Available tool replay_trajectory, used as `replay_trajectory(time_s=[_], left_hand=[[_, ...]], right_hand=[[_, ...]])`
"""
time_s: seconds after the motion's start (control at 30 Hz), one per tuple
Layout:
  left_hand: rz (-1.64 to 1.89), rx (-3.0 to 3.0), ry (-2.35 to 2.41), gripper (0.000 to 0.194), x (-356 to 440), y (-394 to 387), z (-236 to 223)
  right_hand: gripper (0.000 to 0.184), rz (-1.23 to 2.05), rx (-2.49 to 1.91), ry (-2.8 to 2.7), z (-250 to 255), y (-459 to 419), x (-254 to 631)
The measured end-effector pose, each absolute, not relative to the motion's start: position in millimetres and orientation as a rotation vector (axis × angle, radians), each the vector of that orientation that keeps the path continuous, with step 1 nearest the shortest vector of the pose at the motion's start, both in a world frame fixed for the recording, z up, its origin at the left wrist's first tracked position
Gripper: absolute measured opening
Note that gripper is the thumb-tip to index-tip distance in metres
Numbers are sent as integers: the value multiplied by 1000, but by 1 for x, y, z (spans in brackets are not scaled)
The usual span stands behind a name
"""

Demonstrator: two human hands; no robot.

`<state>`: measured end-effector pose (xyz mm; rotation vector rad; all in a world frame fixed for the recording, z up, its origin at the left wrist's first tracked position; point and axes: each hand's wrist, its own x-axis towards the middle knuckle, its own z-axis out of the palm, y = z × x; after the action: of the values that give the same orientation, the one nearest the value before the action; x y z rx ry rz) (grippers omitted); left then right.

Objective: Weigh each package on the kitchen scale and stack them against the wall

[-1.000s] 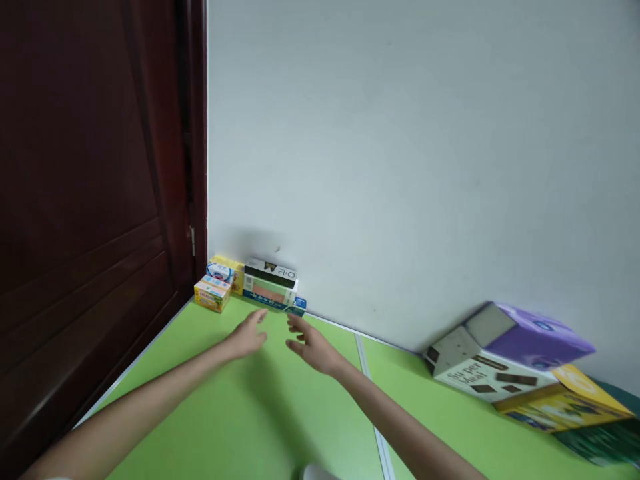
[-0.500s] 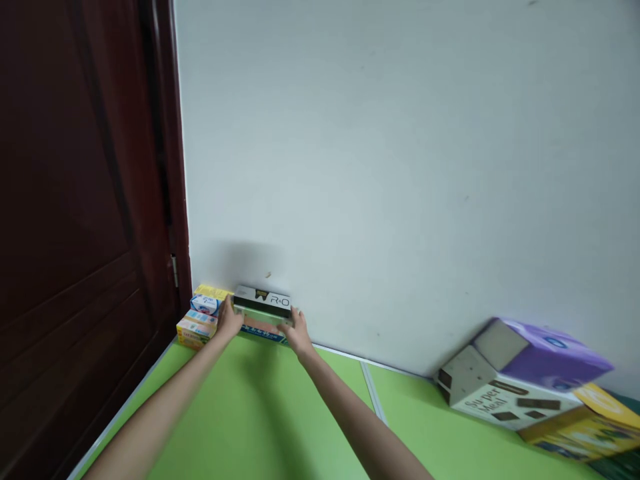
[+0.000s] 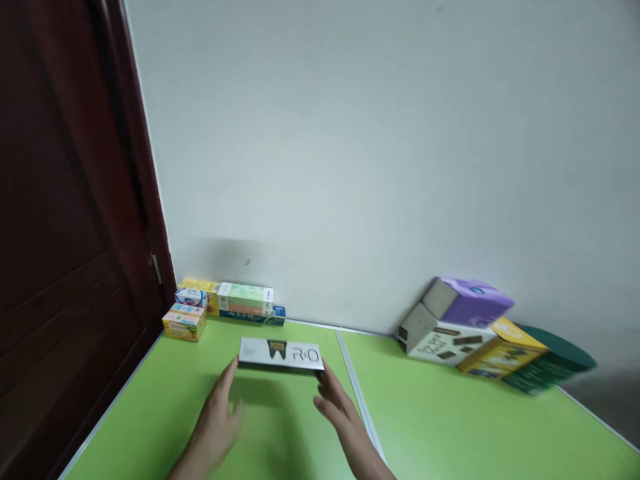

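Observation:
A slim white and black R&O box (image 3: pixel 281 354) with a tooth shape printed on it is held level above the green tabletop (image 3: pixel 260 427). My left hand (image 3: pixel 217 420) touches its left end with the fingertips, the thumb apart from it. At the right end, the fingers of my right hand (image 3: pixel 340 407) press against the box, and that thumb points inward. Between them the two hands carry the box, whose shadow falls on the table below.
At the back left, against the wall, stand a yellow box (image 3: pixel 200 285), a blue-white box (image 3: pixel 191 297), an orange carton (image 3: pixel 185 323) and a green-white box (image 3: pixel 245 299) on a blue box (image 3: pixel 279 315). Right: a purple box (image 3: pixel 473 301), a white Super Meal box (image 3: pixel 450 343), a yellow box (image 3: pixel 505 350), a green package (image 3: pixel 550 360).
Both hands have lifted the R&O box off the green-white box by the wall and drawn it toward me. The view has shifted, and the boxes behind are now uncovered.

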<state>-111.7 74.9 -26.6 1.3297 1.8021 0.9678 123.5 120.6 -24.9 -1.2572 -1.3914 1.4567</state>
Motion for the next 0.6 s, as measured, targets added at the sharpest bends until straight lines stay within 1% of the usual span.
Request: replay_trajectory(time_s=[0.1, 0.27, 0.33, 0.43, 0.6], left_hand=[[812, 1439, 1742, 70, -78, 18, -58], [655, 1455, 1660, 72, -26, -60, -104], [618, 1417, 1674, 72, -12, -85, -111], [601, 1358, 1700, 72, 1, -110, -113], [589, 1373, 1726, 75, 2, -124, -106]], right_hand=[[77, 1447, -1356, -1276, -56, 59, 170], [72, 1327, -1459, -1121, -85, -41, 220], [71, 1295, -1481, -1091, -88, -70, 227], [75, 1306, -1461, -1073, -90, -91, 231], [79, 1486, -1386, -986, -96, -91, 241]])
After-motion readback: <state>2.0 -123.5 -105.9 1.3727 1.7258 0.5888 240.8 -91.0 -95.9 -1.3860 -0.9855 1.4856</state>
